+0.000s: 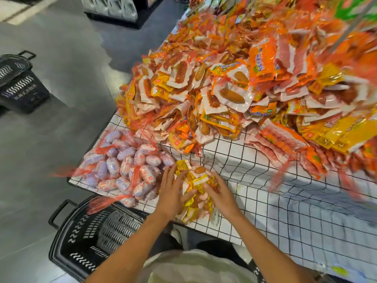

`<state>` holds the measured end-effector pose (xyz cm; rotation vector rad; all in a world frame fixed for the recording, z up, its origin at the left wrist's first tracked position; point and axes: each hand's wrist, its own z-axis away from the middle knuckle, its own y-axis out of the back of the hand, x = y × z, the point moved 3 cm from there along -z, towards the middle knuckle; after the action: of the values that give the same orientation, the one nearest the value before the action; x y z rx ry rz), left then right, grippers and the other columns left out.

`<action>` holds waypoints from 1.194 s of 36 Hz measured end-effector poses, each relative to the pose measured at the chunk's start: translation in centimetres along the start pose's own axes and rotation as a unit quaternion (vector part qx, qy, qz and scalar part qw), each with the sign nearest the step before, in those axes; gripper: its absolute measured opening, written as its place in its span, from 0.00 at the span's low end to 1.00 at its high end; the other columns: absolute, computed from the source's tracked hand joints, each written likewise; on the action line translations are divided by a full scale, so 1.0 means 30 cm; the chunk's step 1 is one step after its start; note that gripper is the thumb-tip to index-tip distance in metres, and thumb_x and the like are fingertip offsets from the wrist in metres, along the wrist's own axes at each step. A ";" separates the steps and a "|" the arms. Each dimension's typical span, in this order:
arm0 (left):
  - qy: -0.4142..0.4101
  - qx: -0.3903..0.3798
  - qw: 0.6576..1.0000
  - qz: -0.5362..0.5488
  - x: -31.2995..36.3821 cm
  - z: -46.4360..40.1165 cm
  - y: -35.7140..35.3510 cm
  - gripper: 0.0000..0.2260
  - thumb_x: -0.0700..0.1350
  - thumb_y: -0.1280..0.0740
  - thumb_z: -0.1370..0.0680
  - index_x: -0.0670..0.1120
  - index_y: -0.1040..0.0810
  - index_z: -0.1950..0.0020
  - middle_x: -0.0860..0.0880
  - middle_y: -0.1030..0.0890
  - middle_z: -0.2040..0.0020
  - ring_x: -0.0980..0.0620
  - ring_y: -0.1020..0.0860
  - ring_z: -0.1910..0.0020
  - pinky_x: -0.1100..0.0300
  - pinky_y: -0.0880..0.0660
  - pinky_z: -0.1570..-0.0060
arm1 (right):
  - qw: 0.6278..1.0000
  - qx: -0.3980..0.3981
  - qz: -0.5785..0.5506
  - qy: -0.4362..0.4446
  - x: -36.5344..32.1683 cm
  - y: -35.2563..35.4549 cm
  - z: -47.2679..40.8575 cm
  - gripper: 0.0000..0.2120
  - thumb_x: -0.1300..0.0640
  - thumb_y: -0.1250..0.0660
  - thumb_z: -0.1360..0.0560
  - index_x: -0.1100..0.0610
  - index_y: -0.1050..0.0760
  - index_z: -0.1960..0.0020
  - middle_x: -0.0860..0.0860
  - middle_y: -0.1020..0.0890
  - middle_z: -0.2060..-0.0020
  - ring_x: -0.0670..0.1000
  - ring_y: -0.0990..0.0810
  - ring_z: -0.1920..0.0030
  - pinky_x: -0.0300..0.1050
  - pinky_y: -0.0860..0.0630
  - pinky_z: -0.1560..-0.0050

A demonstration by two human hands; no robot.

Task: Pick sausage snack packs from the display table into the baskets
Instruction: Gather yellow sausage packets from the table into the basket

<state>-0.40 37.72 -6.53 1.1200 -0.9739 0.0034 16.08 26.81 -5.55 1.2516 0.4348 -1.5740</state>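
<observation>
Reaching over the near edge of the display table (234,160), both hands press in on a small bunch of yellow sausage snack packs (196,180); the left hand (173,190) lies half-open against the bunch's 9 o'clock side with fingers spread, and the right hand (219,193) curls around its 3 o'clock side, thumb on top, so the packs are squeezed between the two. Some of the bunch hangs past the table's edge. Below, at 7 o'clock from the hands, a black basket (81,237) sits on the floor, part of its rim tucked under the table corner. Just beside the left hand at 9 o'clock lie netted bags of pale round sausages (126,166), filling that corner to its edge. At 3 o'clock the checked tablecloth is bare for a good stretch. Farther off, at 12 to 2 o'clock, rises a big heap of orange and yellow sausage packs (234,78). At 10 o'clock, well apart across open grey floor (71,68), stands a second black basket (20,82).
</observation>
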 end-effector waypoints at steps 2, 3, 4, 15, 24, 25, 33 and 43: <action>0.012 -0.003 1.000 0.013 -0.001 -0.021 -0.011 0.33 0.70 0.39 0.23 0.52 0.31 0.25 0.47 0.47 0.17 0.47 0.57 0.18 0.40 0.51 0.21 | 1.000 0.004 -0.019 0.002 0.000 0.016 0.021 0.28 0.47 0.30 0.21 0.44 0.34 0.23 0.43 0.24 0.31 0.35 0.23 0.37 0.30 0.26 0.41; 0.015 -0.005 1.000 0.014 -0.002 -0.029 -0.017 0.31 0.69 0.37 0.23 0.52 0.31 0.25 0.46 0.46 0.18 0.46 0.56 0.18 0.39 0.50 0.21 | 1.000 0.007 -0.029 0.004 0.003 0.023 0.033 0.27 0.48 0.30 0.21 0.43 0.33 0.25 0.42 0.24 0.31 0.35 0.23 0.37 0.32 0.25 0.40; 0.016 -0.006 1.000 0.011 -0.004 -0.035 -0.022 0.31 0.68 0.37 0.23 0.52 0.30 0.26 0.46 0.45 0.18 0.45 0.55 0.19 0.39 0.50 0.21 | 0.999 0.011 -0.031 0.006 0.008 0.030 0.048 0.26 0.48 0.30 0.21 0.41 0.33 0.26 0.41 0.24 0.31 0.36 0.24 0.35 0.35 0.25 0.37; -0.038 -0.013 0.999 -0.004 0.000 0.034 0.050 0.33 0.69 0.40 0.23 0.53 0.34 0.23 0.49 0.45 0.18 0.43 0.50 0.19 0.38 0.46 0.22 | 0.996 0.075 0.039 0.004 0.094 0.081 0.183 0.27 0.43 0.29 0.23 0.38 0.34 0.26 0.20 0.37 0.37 0.44 0.31 0.29 0.45 0.32 0.28; -0.085 -0.032 0.995 -0.051 0.124 0.145 0.125 0.30 0.59 0.34 0.20 0.49 0.36 0.20 0.46 0.43 0.18 0.43 0.49 0.19 0.41 0.46 0.21 | 0.995 0.068 0.065 0.039 0.110 0.163 0.324 0.28 0.42 0.30 0.23 0.40 0.33 0.25 0.22 0.36 0.34 0.24 0.37 0.34 0.34 0.37 0.30; -0.095 -0.040 0.993 -0.060 0.148 0.162 0.123 0.29 0.57 0.34 0.20 0.49 0.35 0.21 0.45 0.41 0.19 0.42 0.48 0.19 0.41 0.45 0.21 | 0.995 0.064 0.070 0.040 0.119 0.182 0.352 0.29 0.42 0.30 0.23 0.40 0.34 0.24 0.24 0.36 0.32 0.25 0.37 0.33 0.36 0.37 0.29; -0.200 -0.097 0.972 -0.080 0.383 0.382 0.003 0.27 0.54 0.35 0.21 0.41 0.28 0.26 0.41 0.33 0.23 0.37 0.39 0.22 0.40 0.39 0.24 | 0.989 0.059 0.120 0.063 0.277 0.354 0.657 0.30 0.47 0.32 0.20 0.43 0.38 0.21 0.35 0.37 0.26 0.36 0.41 0.26 0.39 0.43 0.24; -0.243 -0.264 0.928 -0.102 0.656 0.656 -0.385 0.26 0.51 0.33 0.18 0.48 0.34 0.22 0.50 0.41 0.20 0.47 0.45 0.19 0.54 0.48 0.21 | 0.983 0.150 0.105 0.007 0.674 0.569 1.133 0.29 0.49 0.29 0.22 0.46 0.34 0.24 0.37 0.33 0.30 0.39 0.35 0.28 0.39 0.39 0.24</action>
<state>3.96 8.48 -0.60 0.7199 -1.1957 -0.6989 15.51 -16.27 -4.71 1.4858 0.0697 -1.4863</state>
